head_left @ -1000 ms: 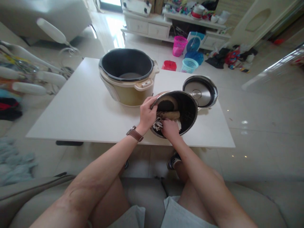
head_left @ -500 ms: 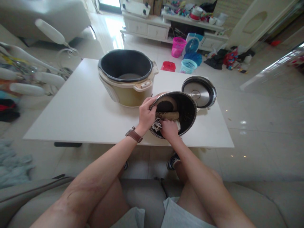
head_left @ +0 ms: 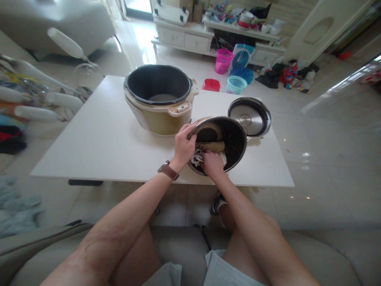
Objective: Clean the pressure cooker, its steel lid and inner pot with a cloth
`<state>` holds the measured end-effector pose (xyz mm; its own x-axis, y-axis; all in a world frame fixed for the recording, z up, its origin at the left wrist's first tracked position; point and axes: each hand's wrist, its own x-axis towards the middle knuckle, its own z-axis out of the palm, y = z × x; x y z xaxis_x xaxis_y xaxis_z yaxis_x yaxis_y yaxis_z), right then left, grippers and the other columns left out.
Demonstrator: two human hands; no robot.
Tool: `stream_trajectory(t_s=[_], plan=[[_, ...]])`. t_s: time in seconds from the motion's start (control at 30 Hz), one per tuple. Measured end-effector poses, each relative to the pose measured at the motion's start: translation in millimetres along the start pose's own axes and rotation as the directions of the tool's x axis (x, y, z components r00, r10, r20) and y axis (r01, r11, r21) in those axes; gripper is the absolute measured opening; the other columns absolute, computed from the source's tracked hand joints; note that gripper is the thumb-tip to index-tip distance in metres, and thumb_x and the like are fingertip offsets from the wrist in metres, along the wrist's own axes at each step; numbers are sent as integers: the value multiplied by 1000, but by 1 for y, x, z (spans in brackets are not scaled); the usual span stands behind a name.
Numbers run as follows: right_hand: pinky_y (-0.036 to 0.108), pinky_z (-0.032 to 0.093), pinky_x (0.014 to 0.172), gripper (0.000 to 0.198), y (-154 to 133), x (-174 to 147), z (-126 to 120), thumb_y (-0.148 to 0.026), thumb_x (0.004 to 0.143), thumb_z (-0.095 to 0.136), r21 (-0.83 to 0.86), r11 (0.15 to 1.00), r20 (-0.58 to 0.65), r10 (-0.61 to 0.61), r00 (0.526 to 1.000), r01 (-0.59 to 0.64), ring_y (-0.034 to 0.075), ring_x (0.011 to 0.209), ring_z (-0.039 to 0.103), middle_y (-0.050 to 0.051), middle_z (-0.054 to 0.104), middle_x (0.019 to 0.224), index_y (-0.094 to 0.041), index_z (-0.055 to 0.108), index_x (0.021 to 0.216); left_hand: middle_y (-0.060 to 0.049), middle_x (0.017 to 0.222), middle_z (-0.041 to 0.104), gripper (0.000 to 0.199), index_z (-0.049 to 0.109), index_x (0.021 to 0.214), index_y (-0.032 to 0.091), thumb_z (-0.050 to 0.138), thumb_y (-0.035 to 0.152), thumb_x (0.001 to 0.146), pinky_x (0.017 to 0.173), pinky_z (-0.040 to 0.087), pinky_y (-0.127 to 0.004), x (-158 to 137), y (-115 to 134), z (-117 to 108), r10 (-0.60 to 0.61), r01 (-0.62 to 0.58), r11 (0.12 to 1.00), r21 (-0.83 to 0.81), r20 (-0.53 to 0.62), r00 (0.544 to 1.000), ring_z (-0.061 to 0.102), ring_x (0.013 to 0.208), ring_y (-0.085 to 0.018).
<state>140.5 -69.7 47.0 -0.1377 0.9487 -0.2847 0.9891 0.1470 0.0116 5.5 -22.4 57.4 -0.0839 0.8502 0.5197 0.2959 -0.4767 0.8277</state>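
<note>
A dark inner pot is tilted on the white table, its mouth facing me. My left hand is closed around the pot's left rim, thumb on the inside. Inside the pot, my right hand is closed on a crumpled patterned cloth, pressed near the lower wall; its fingertips are hidden. A brown, dark-spotted patch shows just above that hand; I cannot tell whether it is part of the cloth. Behind and to the left stands the cooker body, upright with its top uncovered.
A round metal lid, inner side up, lies behind the pot's right side. All of this is on the white table. Beyond it on the floor are a pink basket, a light blue basket and a red container.
The whole view has shifted down very slightly. Both hands keep their places on the pot and the cloth.
</note>
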Motion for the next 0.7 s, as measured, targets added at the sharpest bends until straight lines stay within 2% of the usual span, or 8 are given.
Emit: stream_trajectory(t_s=[0.7], plan=[[34, 53, 85, 32, 2, 0, 2, -20, 97, 54, 5, 1000, -15, -16, 1000, 16, 27, 105, 75, 13, 74, 120, -24, 75, 121, -6, 118, 78, 35, 78, 117, 22, 54, 13, 93, 106, 55, -39, 0, 1, 0, -11, 11, 1000, -9, -3, 1000, 70, 114, -22]])
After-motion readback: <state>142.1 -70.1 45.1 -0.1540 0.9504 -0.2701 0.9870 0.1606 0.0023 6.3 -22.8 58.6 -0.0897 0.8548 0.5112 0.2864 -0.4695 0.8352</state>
